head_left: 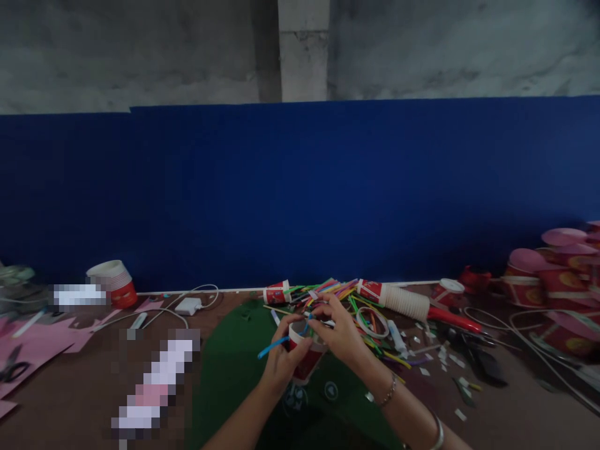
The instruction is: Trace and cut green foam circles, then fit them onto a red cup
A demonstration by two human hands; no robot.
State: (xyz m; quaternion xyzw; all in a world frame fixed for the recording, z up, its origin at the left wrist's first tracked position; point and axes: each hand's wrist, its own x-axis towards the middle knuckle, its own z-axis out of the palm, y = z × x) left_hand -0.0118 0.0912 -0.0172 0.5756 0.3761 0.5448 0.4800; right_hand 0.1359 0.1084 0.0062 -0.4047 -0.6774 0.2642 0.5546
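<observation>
A red and white paper cup (307, 367) is held upright, slightly tilted, over the green mat (229, 375). My left hand (282, 357) is closed around the cup's left side, near the rim. A blue straw (272, 347) sticks out to the left beside that hand. My right hand (338, 330) is over the cup's right rim, its fingers pinched on a small blue piece at the opening. Whether this piece is the other end of the straw, I cannot tell. Behind the hands lies a heap of coloured straws (335, 289).
A lying stack of paper cups (405, 301) and a red-handled tool (454, 319) are right of the heap. Cut scraps (443, 355) and cables are scattered there. Finished-looking red cups with pink tops (565, 275) crowd the far right. Pink paper (40, 350) and scissors (13, 365) lie left.
</observation>
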